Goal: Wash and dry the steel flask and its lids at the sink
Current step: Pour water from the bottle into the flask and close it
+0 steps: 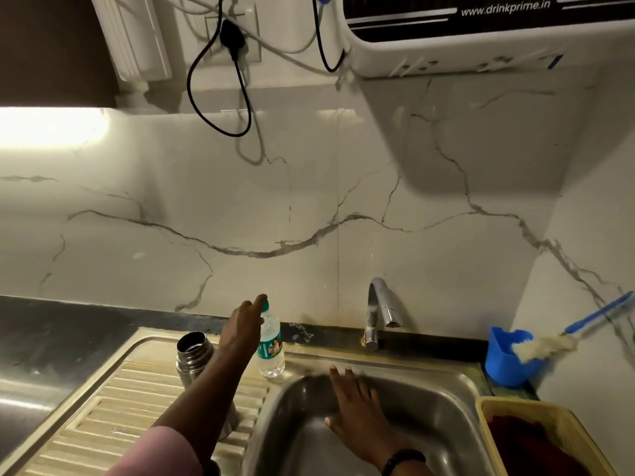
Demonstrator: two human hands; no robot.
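The address "www.drinkprime.in" is printed in white on the dark panel of a white plastic water purifier (481, 32) mounted high on the wall. A black cable (220, 97) is looped below a wall socket beside it. The wall is faced with glossy white marble-patterned tile (309, 201), veined in grey.

A clear plastic water bottle (271, 341) with a green cap and a green-and-white label is stood upright on the rim of the stainless steel sink (429, 376); the label's print is too small to be read. The left hand (245, 324) is stretched toward the bottle's top with fingers extended, their tips at the cap; whether the cap is touched cannot be told. A pink sleeve is worn on that arm.

The steel flask (192, 355), cylindrical, brushed and uncapped, is stood upright on the ribbed draining board (120, 407), just left of the left forearm.

The right hand (357, 410) is held flat and spread over the sink basin, gripping nothing, with a dark band at the wrist. A curved chrome tap (376, 310) is fixed behind the basin. At the right, a blue plastic holder (505, 359) carries a blue-handled bottle brush (549, 345), and a woven yellow basket (567, 427) is set nearby on the dark surface (51, 331).
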